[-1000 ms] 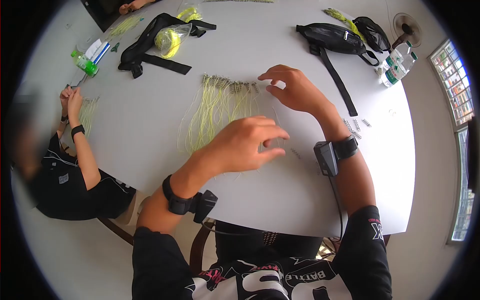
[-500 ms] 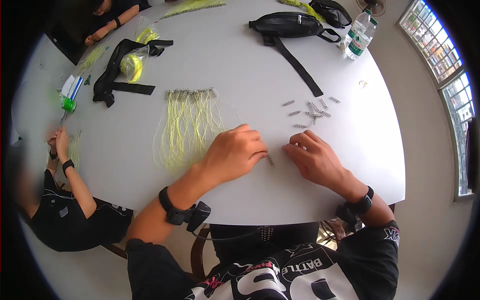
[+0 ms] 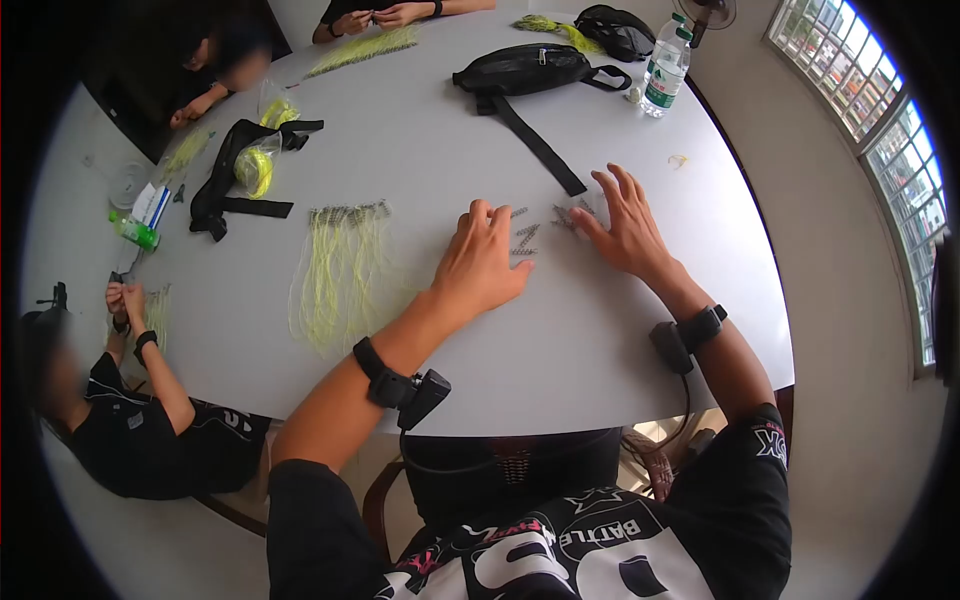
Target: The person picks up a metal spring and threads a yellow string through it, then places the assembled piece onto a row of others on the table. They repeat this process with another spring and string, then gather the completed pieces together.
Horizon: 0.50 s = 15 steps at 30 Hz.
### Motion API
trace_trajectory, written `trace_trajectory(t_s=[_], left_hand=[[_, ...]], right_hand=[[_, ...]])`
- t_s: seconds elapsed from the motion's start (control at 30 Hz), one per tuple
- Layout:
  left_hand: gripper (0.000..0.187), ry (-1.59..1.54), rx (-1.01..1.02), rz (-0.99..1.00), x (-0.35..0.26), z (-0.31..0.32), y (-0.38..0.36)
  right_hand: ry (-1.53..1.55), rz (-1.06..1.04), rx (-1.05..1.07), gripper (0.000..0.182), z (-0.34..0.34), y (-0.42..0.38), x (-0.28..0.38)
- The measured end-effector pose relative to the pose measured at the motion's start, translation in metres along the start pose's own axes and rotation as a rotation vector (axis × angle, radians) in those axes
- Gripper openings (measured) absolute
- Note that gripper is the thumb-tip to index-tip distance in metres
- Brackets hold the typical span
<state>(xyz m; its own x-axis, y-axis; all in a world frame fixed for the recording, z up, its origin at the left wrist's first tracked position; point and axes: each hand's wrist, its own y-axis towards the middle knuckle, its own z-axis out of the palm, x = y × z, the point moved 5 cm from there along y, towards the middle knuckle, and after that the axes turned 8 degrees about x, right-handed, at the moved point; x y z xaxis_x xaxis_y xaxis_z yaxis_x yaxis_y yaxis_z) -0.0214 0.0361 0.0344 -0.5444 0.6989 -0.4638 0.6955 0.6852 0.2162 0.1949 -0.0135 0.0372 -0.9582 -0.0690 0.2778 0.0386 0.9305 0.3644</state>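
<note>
Springs (image 3: pixel 525 238) on counter (image 3: pixel 570 370), left hand (image 3: pixel 478 262) half open beside them, right hand (image 3: pixel 632 235) spread wider, can't tell if either grips any

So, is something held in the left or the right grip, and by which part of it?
Nothing is seen held: the left grip and the right grip are open, and the springs lie on the table near them.
</note>
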Motion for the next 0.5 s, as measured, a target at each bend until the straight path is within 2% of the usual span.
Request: trace_trajectory(t_s=[0.03, 0.07, 0.13, 0.2, 0.23, 0.3, 0.4, 0.5], left_hand=[[0.054, 0.003, 0.000, 0.003, -0.001, 0.006, 0.004], [0.054, -0.021, 0.018, -0.042, 0.002, 0.011, 0.011], [0.054, -0.036, 0.029, -0.090, 0.009, 0.013, 0.024], [0.042, -0.155, 0.092, -0.060, 0.014, 0.018, 0.032], [0.042, -0.152, 0.090, -0.062, 0.016, 0.020, 0.035], [0.030, -0.187, 0.037, 0.013, 0.016, 0.021, 0.039], [0.027, -0.247, -0.011, 0.049, 0.017, 0.023, 0.043], [0.023, -0.354, 0.000, -0.037, 0.022, 0.023, 0.045]], right_hand=[[-0.006, 0.095, 0.057, 0.068, 0.004, 0.002, -0.004], [0.112, 0.114, 0.255, 0.080, 0.010, 0.000, -0.009], [0.045, 0.034, 0.234, 0.080, 0.021, -0.010, 0.008], [-0.067, -0.081, 0.199, 0.078, 0.028, -0.024, 0.025], [-0.064, -0.085, 0.197, 0.078, 0.030, -0.027, 0.030], [-0.021, -0.096, 0.172, 0.077, 0.030, -0.028, 0.036], [0.005, -0.166, 0.178, 0.075, 0.035, -0.022, 0.040], [0.036, -0.236, 0.172, 0.071, 0.042, -0.010, 0.048]])
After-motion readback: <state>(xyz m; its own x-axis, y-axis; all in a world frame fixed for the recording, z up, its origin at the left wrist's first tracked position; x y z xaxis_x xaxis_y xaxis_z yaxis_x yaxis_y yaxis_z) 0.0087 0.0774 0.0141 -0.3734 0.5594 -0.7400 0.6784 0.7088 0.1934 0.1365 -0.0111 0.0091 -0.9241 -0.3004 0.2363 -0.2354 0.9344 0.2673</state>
